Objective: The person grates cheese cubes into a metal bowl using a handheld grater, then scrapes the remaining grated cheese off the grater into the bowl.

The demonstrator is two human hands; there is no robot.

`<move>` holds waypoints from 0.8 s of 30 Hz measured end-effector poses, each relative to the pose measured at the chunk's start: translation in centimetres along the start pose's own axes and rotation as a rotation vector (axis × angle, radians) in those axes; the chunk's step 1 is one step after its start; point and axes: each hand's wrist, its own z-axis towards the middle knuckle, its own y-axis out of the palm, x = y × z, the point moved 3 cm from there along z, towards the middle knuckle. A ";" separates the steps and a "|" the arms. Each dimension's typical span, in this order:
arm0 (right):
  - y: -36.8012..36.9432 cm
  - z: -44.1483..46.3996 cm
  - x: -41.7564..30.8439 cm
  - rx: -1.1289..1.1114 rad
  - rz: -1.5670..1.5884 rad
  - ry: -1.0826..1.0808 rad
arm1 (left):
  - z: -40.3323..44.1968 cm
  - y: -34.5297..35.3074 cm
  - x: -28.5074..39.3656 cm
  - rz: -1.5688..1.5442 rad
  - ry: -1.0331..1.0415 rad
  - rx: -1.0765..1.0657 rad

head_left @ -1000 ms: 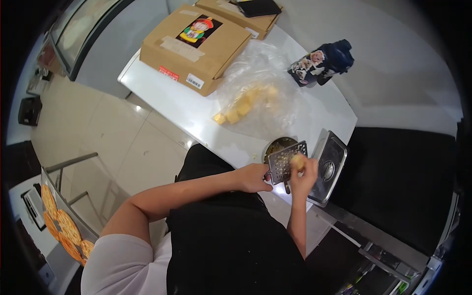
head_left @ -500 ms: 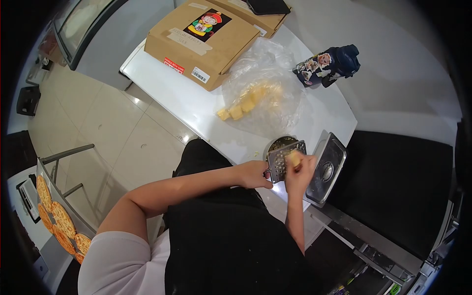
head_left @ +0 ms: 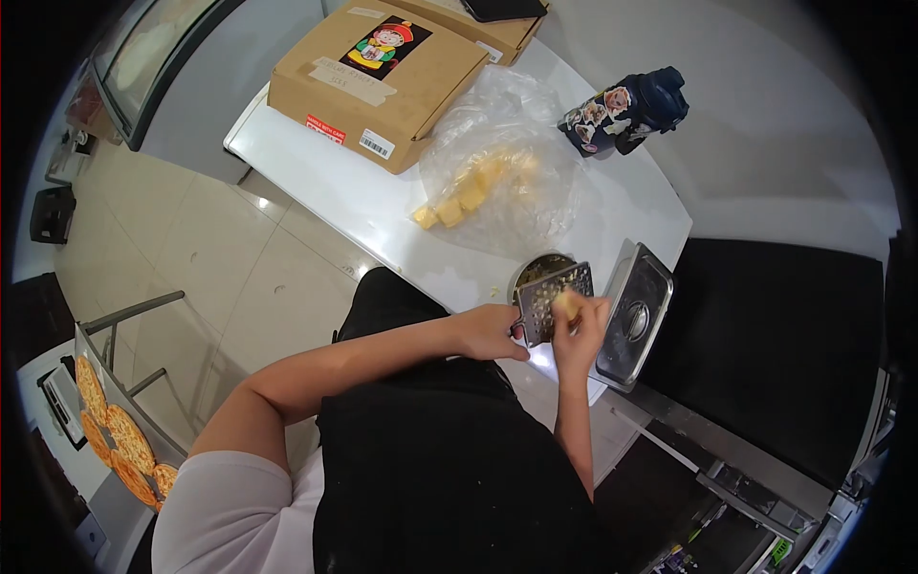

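A flat metal grater (head_left: 541, 308) is tilted over a round metal container (head_left: 537, 267) on the white table. My left hand (head_left: 493, 331) is closed around the grater's handle end. A yellow chunk that looks like cheese (head_left: 567, 304) is pinched in my right hand (head_left: 582, 335), against or very near the grater's face. Pale shreds speckle the grater. More yellow chunks (head_left: 472, 194) lie in and at the mouth of a clear plastic bag (head_left: 555, 206) beyond the container. What lies inside the container is mostly hidden by the grater.
A steel lid (head_left: 638, 319) lies right of the container. A dark bottle with stickers (head_left: 626, 113) stands at the back right, cardboard boxes (head_left: 382, 81) at the back left. Black equipment (head_left: 765, 354) borders the table's right side. Round printed shapes (head_left: 120, 435) show at far left.
The view has shifted slightly, so the table things sit a little higher and further left. My right hand has moved slightly with the cheese at the grater; my left grip is unchanged.
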 end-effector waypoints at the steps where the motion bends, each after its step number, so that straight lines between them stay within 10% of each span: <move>1: -0.2 0.8 0.9 0.057 -0.005 0.030 | 0.1 0.1 -0.1 -0.001 0.020 0.012; 24: -0.8 0.9 2.1 0.129 -0.062 -0.077 | 0.5 -0.1 0.2 0.088 0.092 0.051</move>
